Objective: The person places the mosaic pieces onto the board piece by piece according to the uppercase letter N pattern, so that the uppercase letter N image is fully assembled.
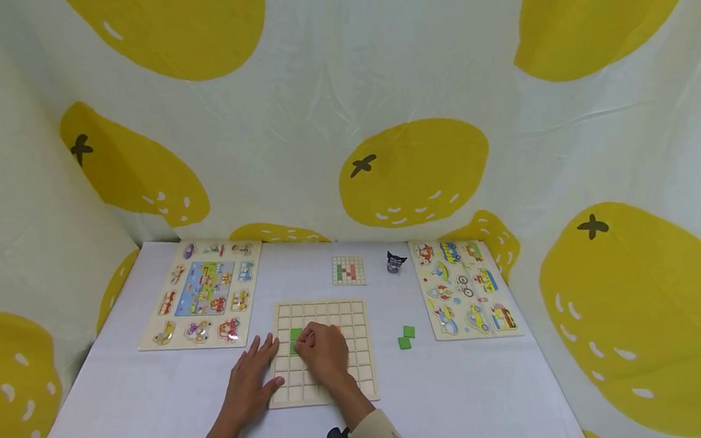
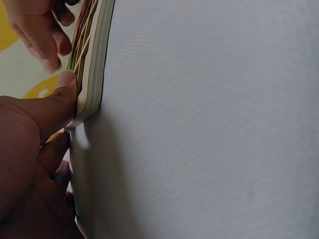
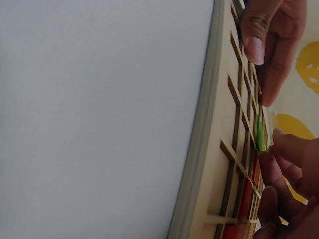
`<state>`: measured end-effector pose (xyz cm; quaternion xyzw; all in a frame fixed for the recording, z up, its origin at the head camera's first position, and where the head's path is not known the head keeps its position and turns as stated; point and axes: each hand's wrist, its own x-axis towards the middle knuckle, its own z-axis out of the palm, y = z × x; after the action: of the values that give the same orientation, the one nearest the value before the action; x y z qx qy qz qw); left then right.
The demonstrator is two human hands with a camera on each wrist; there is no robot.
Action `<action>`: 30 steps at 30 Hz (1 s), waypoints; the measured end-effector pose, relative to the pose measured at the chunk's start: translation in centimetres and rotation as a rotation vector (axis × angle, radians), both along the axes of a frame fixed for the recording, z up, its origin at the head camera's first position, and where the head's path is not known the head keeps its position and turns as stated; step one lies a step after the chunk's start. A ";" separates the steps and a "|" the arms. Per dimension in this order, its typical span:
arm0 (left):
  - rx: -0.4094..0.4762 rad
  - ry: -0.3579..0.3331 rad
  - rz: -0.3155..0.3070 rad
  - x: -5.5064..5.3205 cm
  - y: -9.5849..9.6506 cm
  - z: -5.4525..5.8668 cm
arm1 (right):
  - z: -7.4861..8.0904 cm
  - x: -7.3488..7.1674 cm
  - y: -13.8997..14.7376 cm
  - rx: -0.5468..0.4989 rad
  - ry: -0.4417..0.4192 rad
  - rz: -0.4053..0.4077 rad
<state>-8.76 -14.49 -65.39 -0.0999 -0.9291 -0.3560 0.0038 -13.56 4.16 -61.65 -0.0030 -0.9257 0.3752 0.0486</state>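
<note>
A wooden grid board (image 1: 281, 395) lies in front of me, with green square tiles (image 1: 296, 333) in its left part. An orange tile (image 1: 338, 328) shows partly beside my right hand. My right hand (image 1: 326, 352) is over the grid. Its thumb and fingertips pinch at a small green tile (image 3: 260, 133), largely covered by the hand in the head view; red tiles (image 3: 245, 196) sit lower in the grid. My left hand (image 1: 249, 382) rests at the board's left edge, fingers spread and thumb on the rim. Two loose green tiles (image 1: 404, 343) lie right of the board.
A small pattern card (image 1: 357, 260) with coloured squares lies behind the board, beside a small dark figure (image 1: 395, 262). Picture puzzle boards stand at the back left (image 1: 163, 336) and right (image 1: 424, 268). A lemon-print curtain (image 1: 294, 147) encloses the white table (image 1: 467, 403).
</note>
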 end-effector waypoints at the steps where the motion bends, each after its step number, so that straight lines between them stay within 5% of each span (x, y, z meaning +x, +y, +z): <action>1: 0.000 0.002 -0.001 0.0 0.0 -0.1 | 0.0 0.0 0.3 -0.018 0.009 -0.006; 14: -0.005 -0.019 0.002 0.0 0.0 0.1 | 1.8 0.3 8.6 -0.147 -0.052 -0.216; 30: 0.001 0.039 0.006 0.1 -0.1 -0.5 | -0.3 1.8 19.9 -0.042 -0.147 -0.369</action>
<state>-8.65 -14.58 -65.92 -0.1041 -0.9290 -0.3545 0.0231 -11.80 24.02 -61.97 -0.2009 -0.9024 0.3781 0.0488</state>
